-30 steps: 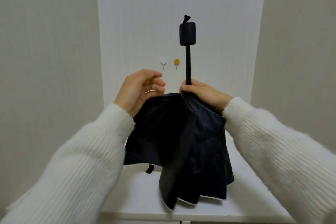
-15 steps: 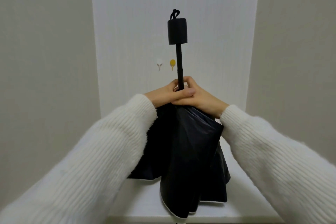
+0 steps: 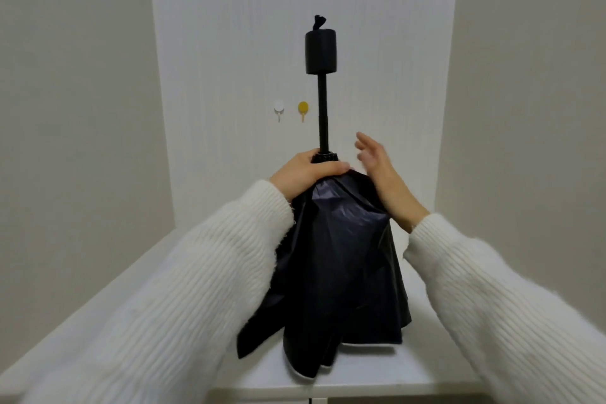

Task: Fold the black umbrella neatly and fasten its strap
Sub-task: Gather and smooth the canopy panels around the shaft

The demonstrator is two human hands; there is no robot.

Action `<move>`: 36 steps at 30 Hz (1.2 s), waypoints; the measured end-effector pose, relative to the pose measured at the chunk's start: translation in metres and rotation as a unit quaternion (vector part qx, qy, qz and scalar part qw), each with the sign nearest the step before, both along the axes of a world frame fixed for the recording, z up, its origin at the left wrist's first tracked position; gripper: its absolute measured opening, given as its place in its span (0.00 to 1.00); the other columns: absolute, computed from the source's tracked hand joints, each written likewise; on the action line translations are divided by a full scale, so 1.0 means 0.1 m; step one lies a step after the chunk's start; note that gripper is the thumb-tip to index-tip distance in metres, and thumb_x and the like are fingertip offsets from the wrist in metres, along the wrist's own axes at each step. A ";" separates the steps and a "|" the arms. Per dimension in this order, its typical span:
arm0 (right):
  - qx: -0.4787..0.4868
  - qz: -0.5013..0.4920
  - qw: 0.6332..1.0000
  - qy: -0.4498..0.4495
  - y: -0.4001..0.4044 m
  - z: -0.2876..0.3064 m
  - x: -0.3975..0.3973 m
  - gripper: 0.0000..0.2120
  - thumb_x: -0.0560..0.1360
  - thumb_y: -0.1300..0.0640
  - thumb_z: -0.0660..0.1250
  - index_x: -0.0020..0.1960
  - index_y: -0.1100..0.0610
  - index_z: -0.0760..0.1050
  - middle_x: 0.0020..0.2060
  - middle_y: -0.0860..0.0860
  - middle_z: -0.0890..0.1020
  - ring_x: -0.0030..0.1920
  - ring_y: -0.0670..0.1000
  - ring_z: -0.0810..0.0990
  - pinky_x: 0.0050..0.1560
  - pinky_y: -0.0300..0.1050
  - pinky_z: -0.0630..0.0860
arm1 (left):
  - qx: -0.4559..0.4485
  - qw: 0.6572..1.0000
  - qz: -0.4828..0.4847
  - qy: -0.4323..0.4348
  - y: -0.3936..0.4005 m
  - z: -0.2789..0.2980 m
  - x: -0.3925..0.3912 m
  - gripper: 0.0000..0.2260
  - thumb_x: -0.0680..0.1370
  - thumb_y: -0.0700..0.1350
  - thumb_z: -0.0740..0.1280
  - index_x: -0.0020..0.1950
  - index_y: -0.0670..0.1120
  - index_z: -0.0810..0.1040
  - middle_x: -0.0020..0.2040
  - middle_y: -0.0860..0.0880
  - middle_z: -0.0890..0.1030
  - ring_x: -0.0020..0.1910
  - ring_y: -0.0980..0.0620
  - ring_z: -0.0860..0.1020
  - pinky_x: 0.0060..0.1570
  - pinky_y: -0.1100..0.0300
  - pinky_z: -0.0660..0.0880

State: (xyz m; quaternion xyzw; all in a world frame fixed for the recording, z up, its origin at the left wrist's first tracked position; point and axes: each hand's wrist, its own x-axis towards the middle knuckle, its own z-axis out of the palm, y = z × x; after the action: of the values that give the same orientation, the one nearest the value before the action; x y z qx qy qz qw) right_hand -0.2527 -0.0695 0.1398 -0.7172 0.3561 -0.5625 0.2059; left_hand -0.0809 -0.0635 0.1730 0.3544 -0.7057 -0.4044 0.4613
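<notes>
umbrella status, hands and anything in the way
Left hand grips the top of the gathered canopy. Right hand open, beside it. Black umbrella upright on white table, shaft extended, folds loose. Nothing in the way.

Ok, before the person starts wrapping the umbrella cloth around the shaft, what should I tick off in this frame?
1. Left hand grips the umbrella at the top of the cloth, under the shaft: ok.
2. Right hand is open beside the cloth, free to smooth it: ok.
3. Umbrella stands upright, handle up, lower end on the white table: ok.
4. Cloth folds are gathered evenly: not ok, they hang loose and flared.
5. Shaft is pushed in short: not ok, it is extended.
6. Strap is within reach: cannot tell, it is not visible.
</notes>
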 end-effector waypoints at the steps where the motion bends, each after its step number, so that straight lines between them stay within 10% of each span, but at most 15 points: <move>1: -0.006 -0.029 0.997 -0.069 -0.01 -0.02 -0.06 0.22 0.79 0.40 0.55 0.70 0.46 0.65 0.68 0.46 0.70 0.68 0.44 0.69 0.68 0.44 0.64 | -0.007 0.999 0.036 0.016 0.00 -0.01 -0.01 0.10 0.72 0.44 0.73 0.49 0.41 0.79 0.45 0.44 0.83 0.45 0.46 0.82 0.55 0.53 0.77; 4: -0.011 -0.118 0.969 -0.217 -0.02 -0.13 -0.21 0.11 0.81 0.49 0.56 0.55 0.54 0.72 0.48 0.48 0.79 0.49 0.46 0.78 0.56 0.45 0.70 | -0.029 0.984 0.152 0.084 -0.07 -0.04 0.01 0.07 0.72 0.44 0.72 0.46 0.42 0.79 0.44 0.42 0.83 0.45 0.44 0.82 0.52 0.52 0.78; 7: 0.060 -0.091 0.981 -0.160 0.03 -0.28 -0.25 0.18 0.82 0.49 0.54 0.44 0.58 0.75 0.35 0.52 0.80 0.36 0.49 0.78 0.46 0.47 0.73 | -0.022 0.969 0.220 0.113 -0.15 -0.07 0.09 0.07 0.71 0.47 0.71 0.43 0.44 0.78 0.45 0.44 0.83 0.47 0.44 0.81 0.55 0.48 0.77; 12: 0.190 0.066 0.979 -0.023 0.09 -0.46 -0.01 0.21 0.77 0.38 0.58 0.58 0.52 0.78 0.53 0.49 0.83 0.49 0.48 0.81 0.51 0.44 0.77 | -0.026 0.953 0.284 0.099 -0.27 -0.14 0.21 0.14 0.61 0.59 0.68 0.40 0.52 0.76 0.43 0.53 0.82 0.48 0.46 0.80 0.61 0.44 0.71; 17: 0.189 0.140 0.970 -0.061 0.11 -0.46 0.23 0.20 0.74 0.53 0.70 0.66 0.51 0.72 0.58 0.46 0.82 0.57 0.46 0.81 0.54 0.41 0.78 | -0.027 0.961 0.276 0.018 -0.28 -0.09 0.30 0.25 0.58 0.68 0.70 0.46 0.52 0.76 0.46 0.52 0.82 0.49 0.47 0.80 0.61 0.46 0.71; 21: 0.203 0.118 0.969 -0.073 0.05 -0.45 0.24 0.14 0.75 0.57 0.69 0.60 0.55 0.78 0.55 0.49 0.84 0.57 0.50 0.82 0.55 0.43 0.77 | -0.004 0.977 0.169 -0.129 -0.18 0.06 0.42 0.32 0.68 0.57 0.74 0.66 0.46 0.67 0.56 0.50 0.76 0.52 0.54 0.76 0.50 0.60 0.73; 26: 0.215 0.118 0.967 -0.075 0.04 -0.45 0.20 0.14 0.76 0.56 0.67 0.61 0.54 0.77 0.54 0.48 0.84 0.54 0.47 0.83 0.49 0.40 0.77 | 0.003 0.969 0.029 -0.247 -0.12 0.25 0.66 0.46 0.64 0.58 0.75 0.76 0.54 0.55 0.71 0.50 0.66 0.69 0.52 0.66 0.68 0.59 0.62; 36: 0.126 0.024 0.981 -0.147 0.03 -0.48 0.18 0.11 0.75 0.57 0.69 0.57 0.55 0.78 0.50 0.50 0.84 0.50 0.50 0.83 0.49 0.43 0.79 | -0.084 0.991 0.079 -0.072 -0.09 0.02 0.46 0.10 0.73 0.46 0.72 0.51 0.42 0.83 0.59 0.52 0.74 0.58 0.67 0.73 0.58 0.71 0.65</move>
State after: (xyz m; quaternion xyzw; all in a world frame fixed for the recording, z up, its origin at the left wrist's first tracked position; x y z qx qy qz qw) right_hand -0.2349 -0.0668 0.0920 -0.6034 0.3730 -0.6070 0.3583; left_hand -0.0350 -0.0729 0.1748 0.3970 -0.7387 -0.2790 0.4678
